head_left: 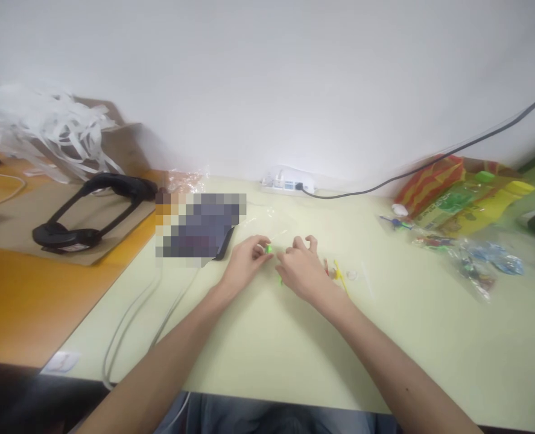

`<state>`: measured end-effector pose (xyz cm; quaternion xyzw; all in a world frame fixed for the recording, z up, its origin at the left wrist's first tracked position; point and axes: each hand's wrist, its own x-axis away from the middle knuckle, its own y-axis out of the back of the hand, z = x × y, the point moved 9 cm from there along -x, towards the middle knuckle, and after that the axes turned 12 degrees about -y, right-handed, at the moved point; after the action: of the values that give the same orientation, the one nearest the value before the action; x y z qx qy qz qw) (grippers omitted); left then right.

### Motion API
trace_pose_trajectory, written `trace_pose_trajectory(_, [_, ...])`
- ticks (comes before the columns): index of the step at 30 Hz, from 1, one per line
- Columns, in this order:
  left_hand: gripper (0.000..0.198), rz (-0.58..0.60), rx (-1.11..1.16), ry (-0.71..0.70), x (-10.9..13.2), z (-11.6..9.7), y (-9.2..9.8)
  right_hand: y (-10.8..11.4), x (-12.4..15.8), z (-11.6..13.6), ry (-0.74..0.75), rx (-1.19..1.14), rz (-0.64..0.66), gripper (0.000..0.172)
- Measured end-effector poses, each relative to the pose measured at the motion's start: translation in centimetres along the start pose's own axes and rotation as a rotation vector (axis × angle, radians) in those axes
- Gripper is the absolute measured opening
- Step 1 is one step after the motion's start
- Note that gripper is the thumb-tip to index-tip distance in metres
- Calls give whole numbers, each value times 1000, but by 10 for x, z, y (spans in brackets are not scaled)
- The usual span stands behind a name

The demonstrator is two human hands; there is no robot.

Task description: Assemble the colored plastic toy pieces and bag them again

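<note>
Plain white wall, pale table [258,349]. Toy box [461,196] sits far right of the grip, headphones [90,211] far left, power strip [288,182] beyond it. Left hand [244,262] grip pinches a small green piece [268,248] just above the table. Right hand [301,268] is curled beside it, hold unclear. I'd work low and brace the wrists: loose small parts [337,271] lie just right.

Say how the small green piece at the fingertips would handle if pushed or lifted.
The green piece looks tiny against the left hand pinching it, so probably very light. It seems hard plastic: likely stiff, perhaps slippery, and easily lost on the table.
</note>
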<state>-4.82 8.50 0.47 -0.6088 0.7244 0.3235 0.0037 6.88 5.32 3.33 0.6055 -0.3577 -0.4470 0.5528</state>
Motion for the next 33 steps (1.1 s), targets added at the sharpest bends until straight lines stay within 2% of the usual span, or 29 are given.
trace_pose_trajectory(8, [21,-14,-38,-44,0,-1,1,-17,-12,-14,-160,-39,102,18])
trace_pose_trajectory(13, [23,6,-12,2,0,-1,-1,-20,-16,-10,-220,-103,164,14])
trace_pose_trajectory(17, [28,10,-32,18,0,-2,-1,-19,-16,-10,-243,-125,165,13])
trace_pose_trajectory(26, [33,-68,-33,-13,0,-1,3,-15,-11,-15,-329,-136,146,18])
trace_pose_trajectory(33, [38,-78,-26,-23,-1,-6,2,-19,-22,-19,-368,-181,209,14])
